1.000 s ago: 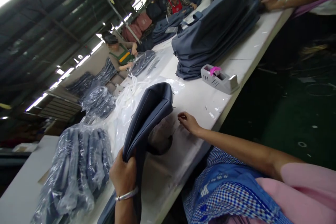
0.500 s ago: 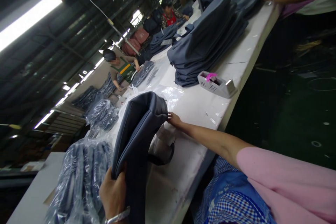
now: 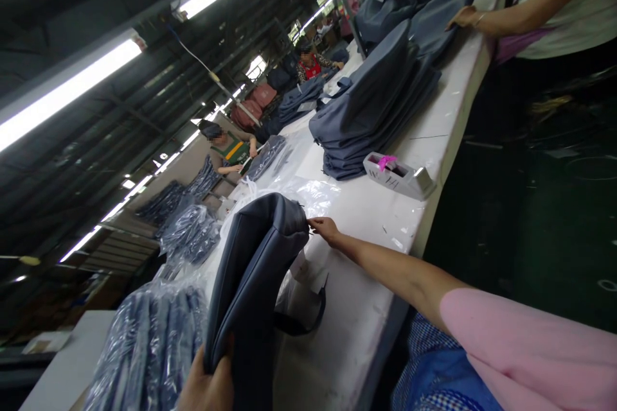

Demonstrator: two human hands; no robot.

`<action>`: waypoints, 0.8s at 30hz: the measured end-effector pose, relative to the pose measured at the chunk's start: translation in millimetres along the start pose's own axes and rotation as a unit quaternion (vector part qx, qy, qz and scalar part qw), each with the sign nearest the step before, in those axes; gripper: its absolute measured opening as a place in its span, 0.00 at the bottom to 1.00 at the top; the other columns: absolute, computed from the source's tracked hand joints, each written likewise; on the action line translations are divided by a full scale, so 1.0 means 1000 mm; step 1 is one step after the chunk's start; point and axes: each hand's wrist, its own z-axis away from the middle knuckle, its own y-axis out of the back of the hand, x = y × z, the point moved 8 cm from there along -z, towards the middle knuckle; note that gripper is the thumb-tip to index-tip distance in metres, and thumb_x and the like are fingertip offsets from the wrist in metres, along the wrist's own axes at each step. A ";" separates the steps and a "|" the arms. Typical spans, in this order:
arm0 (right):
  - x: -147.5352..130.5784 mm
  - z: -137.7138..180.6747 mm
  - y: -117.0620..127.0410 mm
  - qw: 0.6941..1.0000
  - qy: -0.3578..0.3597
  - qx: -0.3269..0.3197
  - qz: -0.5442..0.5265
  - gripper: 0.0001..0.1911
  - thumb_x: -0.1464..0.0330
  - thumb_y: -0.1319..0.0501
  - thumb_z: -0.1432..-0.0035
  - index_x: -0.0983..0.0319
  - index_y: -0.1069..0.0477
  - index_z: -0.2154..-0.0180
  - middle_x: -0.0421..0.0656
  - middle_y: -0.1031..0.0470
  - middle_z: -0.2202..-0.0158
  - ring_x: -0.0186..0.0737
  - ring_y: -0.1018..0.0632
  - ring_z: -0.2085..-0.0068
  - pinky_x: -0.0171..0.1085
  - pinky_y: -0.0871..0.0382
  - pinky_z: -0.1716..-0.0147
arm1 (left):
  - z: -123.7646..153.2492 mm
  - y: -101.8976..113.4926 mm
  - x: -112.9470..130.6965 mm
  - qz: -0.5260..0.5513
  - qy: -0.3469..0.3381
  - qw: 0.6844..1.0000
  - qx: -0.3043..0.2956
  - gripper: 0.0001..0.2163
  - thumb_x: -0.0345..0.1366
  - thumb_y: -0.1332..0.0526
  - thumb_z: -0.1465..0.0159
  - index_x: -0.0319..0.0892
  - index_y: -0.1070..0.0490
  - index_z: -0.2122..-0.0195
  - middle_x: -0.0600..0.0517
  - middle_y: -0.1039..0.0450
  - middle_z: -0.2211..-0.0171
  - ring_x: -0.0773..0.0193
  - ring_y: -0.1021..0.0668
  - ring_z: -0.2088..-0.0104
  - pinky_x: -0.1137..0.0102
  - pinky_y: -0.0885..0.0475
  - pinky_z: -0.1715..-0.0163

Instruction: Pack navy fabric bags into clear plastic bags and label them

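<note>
A folded grey-blue fabric bag [image 3: 255,276] stands on edge above the white table [image 3: 347,308]. My left hand [image 3: 207,385], at the bottom edge of the view, is closed around its near end. My right hand [image 3: 325,229] reaches forward and pinches the bag's far top corner. A dark strap loop [image 3: 308,314] hangs from the bag's right side. Clear plastic bags [image 3: 308,196] lie on the table just beyond the bag.
A grey tape dispenser [image 3: 398,174] with a pink roll sits near the table's right edge. A tall stack of grey bags [image 3: 376,103] lies behind it. Plastic-wrapped bags [image 3: 149,347] pile at left. Other people work further along the table, one at top right.
My right hand moved from the table up to the bag's far corner and took hold of it. The view tilted upward, so my left hand dropped toward the bottom edge.
</note>
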 end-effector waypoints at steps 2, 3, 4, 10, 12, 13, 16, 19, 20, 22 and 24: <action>-0.004 0.005 0.006 1.000 0.012 0.014 0.003 0.13 0.62 0.39 0.35 0.65 0.28 0.56 0.44 0.25 0.58 0.39 0.23 0.61 0.42 0.25 0.60 | -0.001 -0.002 -0.001 -0.002 0.000 1.000 0.009 0.27 0.59 0.47 0.43 0.45 0.25 0.55 0.51 0.28 0.78 0.49 0.24 0.70 0.62 0.31 0.68; -0.007 0.011 0.009 1.000 0.021 0.023 0.003 0.12 0.62 0.38 0.36 0.66 0.28 0.57 0.44 0.25 0.59 0.39 0.23 0.60 0.43 0.26 0.59 | -0.002 -0.002 -0.002 -0.003 0.001 1.000 0.016 0.27 0.60 0.48 0.43 0.45 0.25 0.55 0.51 0.28 0.77 0.49 0.24 0.70 0.62 0.31 0.69; -0.009 0.019 0.011 0.999 0.031 0.032 0.002 0.12 0.62 0.38 0.37 0.65 0.26 0.59 0.43 0.24 0.60 0.39 0.23 0.60 0.43 0.26 0.58 | -0.002 -0.003 -0.003 -0.003 0.004 1.000 0.022 0.27 0.60 0.48 0.43 0.45 0.25 0.55 0.50 0.28 0.77 0.50 0.24 0.70 0.62 0.31 0.69; -0.019 0.090 0.020 0.997 0.066 0.030 -0.023 0.15 0.55 0.34 0.46 0.61 0.22 0.66 0.43 0.22 0.63 0.41 0.24 0.58 0.39 0.29 0.56 | 0.006 -0.016 0.007 -0.018 -0.005 0.999 0.048 0.26 0.57 0.49 0.40 0.46 0.27 0.49 0.50 0.29 0.76 0.51 0.26 0.71 0.63 0.33 0.69; -0.016 0.105 0.031 0.998 0.044 0.028 -0.039 0.18 0.53 0.36 0.46 0.61 0.23 0.65 0.43 0.23 0.63 0.40 0.24 0.59 0.38 0.28 0.58 | 0.010 -0.021 0.018 -0.009 -0.024 0.998 0.056 0.25 0.54 0.48 0.39 0.46 0.27 0.48 0.49 0.28 0.74 0.51 0.25 0.69 0.63 0.34 0.69; -0.013 0.110 0.038 0.998 0.029 0.033 -0.046 0.19 0.52 0.37 0.46 0.61 0.24 0.65 0.43 0.23 0.63 0.40 0.24 0.59 0.37 0.28 0.59 | 0.012 -0.024 0.023 -0.002 -0.030 0.998 0.060 0.24 0.53 0.47 0.39 0.46 0.27 0.47 0.48 0.27 0.72 0.51 0.25 0.68 0.64 0.34 0.69; 0.000 0.120 0.055 0.997 -0.025 0.051 -0.049 0.21 0.48 0.39 0.45 0.60 0.29 0.66 0.43 0.25 0.61 0.40 0.24 0.56 0.35 0.27 0.61 | 0.017 -0.031 0.032 0.011 -0.034 0.997 0.067 0.23 0.49 0.46 0.39 0.47 0.27 0.47 0.47 0.24 0.69 0.50 0.24 0.64 0.64 0.34 0.68; 0.018 0.121 0.054 0.995 -0.087 0.051 -0.028 0.22 0.49 0.34 0.47 0.60 0.30 0.63 0.41 0.25 0.64 0.38 0.24 0.63 0.33 0.27 0.67 | 0.021 -0.037 0.038 0.023 -0.048 0.996 0.078 0.21 0.46 0.44 0.40 0.49 0.27 0.46 0.48 0.23 0.69 0.50 0.23 0.63 0.64 0.34 0.66; 0.024 0.119 0.049 0.993 -0.108 0.048 -0.020 0.22 0.52 0.32 0.48 0.61 0.31 0.61 0.40 0.26 0.66 0.36 0.24 0.66 0.33 0.28 0.69 | 0.023 -0.038 0.039 0.028 -0.054 0.995 0.082 0.21 0.44 0.43 0.40 0.49 0.27 0.46 0.48 0.23 0.68 0.51 0.22 0.63 0.64 0.33 0.65; 0.035 0.111 0.035 0.988 -0.152 0.035 -0.011 0.20 0.57 0.31 0.45 0.62 0.31 0.57 0.39 0.26 0.66 0.34 0.25 0.70 0.33 0.28 0.72 | 0.025 -0.038 0.040 0.038 -0.059 0.993 0.090 0.21 0.43 0.42 0.40 0.49 0.27 0.46 0.48 0.22 0.66 0.51 0.22 0.62 0.63 0.33 0.63; 0.044 0.105 0.018 0.981 -0.195 0.008 -0.011 0.15 0.61 0.36 0.38 0.64 0.30 0.55 0.40 0.26 0.64 0.33 0.25 0.69 0.34 0.27 0.71 | 0.025 -0.037 0.040 0.044 -0.056 0.993 0.093 0.21 0.42 0.42 0.40 0.49 0.27 0.46 0.48 0.21 0.65 0.51 0.22 0.61 0.63 0.32 0.63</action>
